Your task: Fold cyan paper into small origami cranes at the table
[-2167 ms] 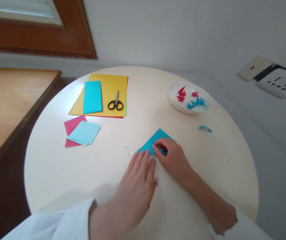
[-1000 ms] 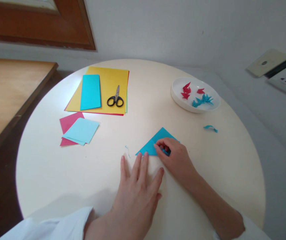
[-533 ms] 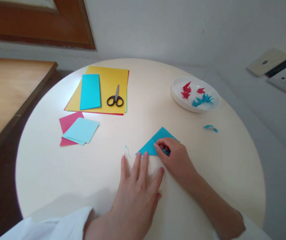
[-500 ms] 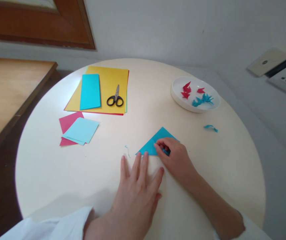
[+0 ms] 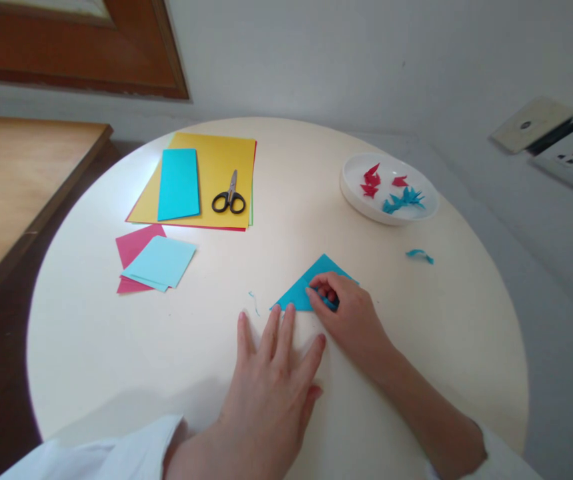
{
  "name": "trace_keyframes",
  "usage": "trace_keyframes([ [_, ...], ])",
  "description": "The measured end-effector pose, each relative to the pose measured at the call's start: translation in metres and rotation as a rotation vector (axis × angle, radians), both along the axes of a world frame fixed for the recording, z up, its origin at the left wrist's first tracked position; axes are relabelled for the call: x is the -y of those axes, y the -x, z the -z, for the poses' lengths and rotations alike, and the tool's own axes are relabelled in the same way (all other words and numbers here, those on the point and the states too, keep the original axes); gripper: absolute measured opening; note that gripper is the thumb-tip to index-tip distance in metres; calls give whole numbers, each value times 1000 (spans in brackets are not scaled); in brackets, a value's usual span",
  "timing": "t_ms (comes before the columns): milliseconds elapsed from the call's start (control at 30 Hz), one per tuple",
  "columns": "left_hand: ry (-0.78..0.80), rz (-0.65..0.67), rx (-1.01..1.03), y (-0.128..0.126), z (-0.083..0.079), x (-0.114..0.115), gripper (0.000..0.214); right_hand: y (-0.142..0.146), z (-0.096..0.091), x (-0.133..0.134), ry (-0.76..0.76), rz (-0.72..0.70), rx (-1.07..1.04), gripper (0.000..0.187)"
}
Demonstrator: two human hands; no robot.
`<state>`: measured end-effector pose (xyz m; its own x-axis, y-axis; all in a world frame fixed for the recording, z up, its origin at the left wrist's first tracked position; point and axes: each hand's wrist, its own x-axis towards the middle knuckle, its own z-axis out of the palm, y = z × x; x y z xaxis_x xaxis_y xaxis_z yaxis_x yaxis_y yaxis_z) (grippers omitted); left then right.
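A blue sheet of paper (image 5: 293,293), folded to a triangle, lies flat on the white round table (image 5: 166,360). My left hand (image 5: 271,380) is spread palm down with its fingers apart, two fingertips at the paper's lower left edge. Over the paper's right part, my right hand (image 5: 349,307) has its fingers curled in, thumb and forefinger pinched at the paper's surface. The other right fingers hide part of the sheet. A thin blue paper thread (image 5: 255,303) rests left of the triangle.
Black-handled scissors (image 5: 229,199) and a blue paper rectangle (image 5: 179,185) lie on a yellow sheet stack (image 5: 211,152). Nearer are light blue squares (image 5: 166,261) and red squares (image 5: 136,245). A white dish (image 5: 363,210) holds red and blue folded papers; a blue scrap (image 5: 420,255) lies below it.
The view has shifted slightly, so everything sits a little further left. Both hands keep nearly the same pose on the paper.
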<state>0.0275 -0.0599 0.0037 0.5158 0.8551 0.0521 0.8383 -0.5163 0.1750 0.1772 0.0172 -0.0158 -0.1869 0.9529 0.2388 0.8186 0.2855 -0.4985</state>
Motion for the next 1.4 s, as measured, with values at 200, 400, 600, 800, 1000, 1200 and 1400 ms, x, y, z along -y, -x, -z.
trace_keyframes([
  [200, -6, -3, -8, 1, -1, -1, 43, 0, 0, 0, 10, 12, -2, 6],
  [400, -60, -17, 2, 1, -1, -2, 41, 0, 0, 0, -57, -51, 58, 10],
  [600, -100, -16, -1, 2, 1, -9, 42, 0, 1, 0, -61, -61, 61, 9],
  [800, -90, -17, -1, 0, 6, -18, 50, 0, 5, -2, -77, -71, 94, 9],
  [1000, -99, -26, -13, 0, 11, -19, 51, 0, 6, 1, -86, -70, 166, 11],
  [1200, -150, -17, -13, 0, 13, -21, 46, -12, 7, 11, -106, 7, 221, 17],
  [1400, -176, -29, -17, -1, 12, -23, 44, -23, 6, 21, -165, 90, 201, 18],
])
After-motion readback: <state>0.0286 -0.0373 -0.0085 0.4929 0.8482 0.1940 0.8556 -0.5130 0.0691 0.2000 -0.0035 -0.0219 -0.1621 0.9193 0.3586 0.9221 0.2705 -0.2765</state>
